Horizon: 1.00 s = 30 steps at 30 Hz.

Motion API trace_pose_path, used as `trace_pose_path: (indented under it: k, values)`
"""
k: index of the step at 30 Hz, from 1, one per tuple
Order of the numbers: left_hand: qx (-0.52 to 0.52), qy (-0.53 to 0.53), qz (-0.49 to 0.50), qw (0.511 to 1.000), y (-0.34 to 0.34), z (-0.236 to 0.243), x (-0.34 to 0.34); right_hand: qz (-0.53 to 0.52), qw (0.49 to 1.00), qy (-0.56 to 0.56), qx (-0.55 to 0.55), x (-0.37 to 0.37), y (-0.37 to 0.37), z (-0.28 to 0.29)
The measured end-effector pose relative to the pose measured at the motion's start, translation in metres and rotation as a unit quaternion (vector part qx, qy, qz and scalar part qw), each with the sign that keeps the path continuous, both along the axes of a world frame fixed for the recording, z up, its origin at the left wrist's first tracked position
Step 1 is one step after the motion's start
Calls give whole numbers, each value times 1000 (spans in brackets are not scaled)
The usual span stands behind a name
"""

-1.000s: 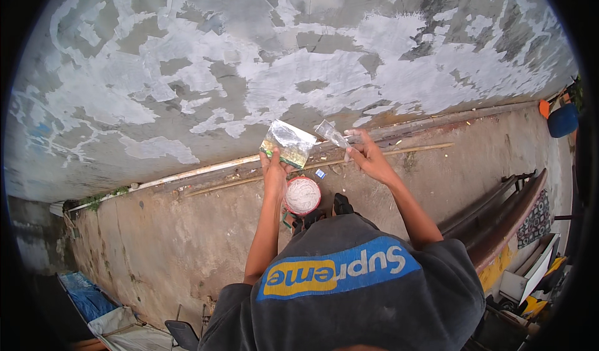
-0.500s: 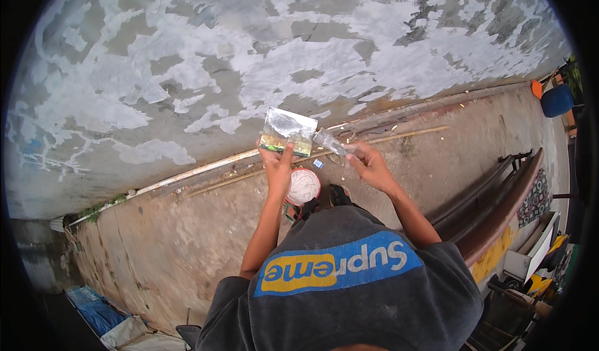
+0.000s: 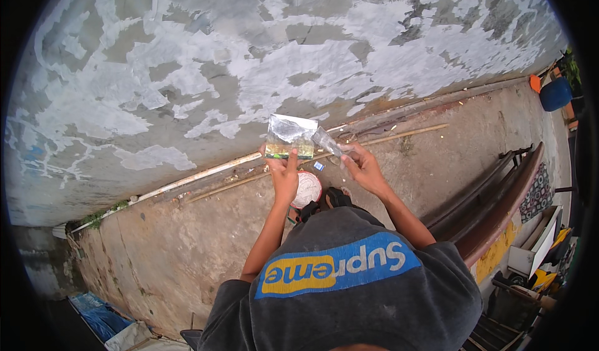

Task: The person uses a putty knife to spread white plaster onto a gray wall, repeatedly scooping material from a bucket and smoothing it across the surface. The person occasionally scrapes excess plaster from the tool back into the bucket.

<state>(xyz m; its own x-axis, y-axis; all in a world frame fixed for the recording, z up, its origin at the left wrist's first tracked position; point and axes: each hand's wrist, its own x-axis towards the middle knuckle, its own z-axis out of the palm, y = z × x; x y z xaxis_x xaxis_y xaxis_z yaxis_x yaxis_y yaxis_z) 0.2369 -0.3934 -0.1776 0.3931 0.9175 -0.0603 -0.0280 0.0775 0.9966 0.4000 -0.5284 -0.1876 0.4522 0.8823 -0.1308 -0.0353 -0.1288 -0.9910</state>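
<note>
A flat rectangular plate (image 3: 298,149) with a shiny grey and white smeared face and a printed lower band is gripped by my left hand (image 3: 286,176), thumb on top and fingers beneath. My right hand (image 3: 364,169) pinches a putty knife (image 3: 326,141) by its handle end. The knife's broad, whitish blade meets or overlaps the plate's right edge; I cannot tell whether they touch. Below my left hand, partly covered by it, a round bucket (image 3: 308,190) with a red rim holds white paste. Beyond the plate rises a grey wall (image 3: 237,92) with uneven white patches.
A long pole (image 3: 399,137) lies on the concrete floor (image 3: 181,245) near the wall's foot, beside a pipe (image 3: 187,179). To the right stands a brown wooden bench (image 3: 493,214). A blue barrel (image 3: 556,95) is at the far right. Blue sheeting (image 3: 100,313) lies at lower left.
The putty knife has moved slightly left and its blade has turned steeper against the plate's edge. The plate has dropped a little lower in view. Both hands keep their holds.
</note>
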Motion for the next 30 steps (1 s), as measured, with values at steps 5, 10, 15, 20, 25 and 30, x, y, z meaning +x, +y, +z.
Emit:
trace_pose_path:
  k: [5,10,15,20,25,30]
  values:
    - [16,-15,-14,1000,-6,-8,3,-11,999,16,30,5,5,2]
    - [-13,-14,0,1000,-6,-7,3,6,1000,-26,9,19,6,24]
    - [-36,-43,29,998,-4,0,3,21,997,-72,32,28,-1,18]
    - [-21,-31,20,999,-4,-2,2,38,996,-79,-14,30,-1,21]
    - [37,-42,-19,998,1,8,-1,40,991,-125,7,28,4,12]
    - [63,-64,-38,995,3,13,-2,48,996,-74,15,23,13,12]
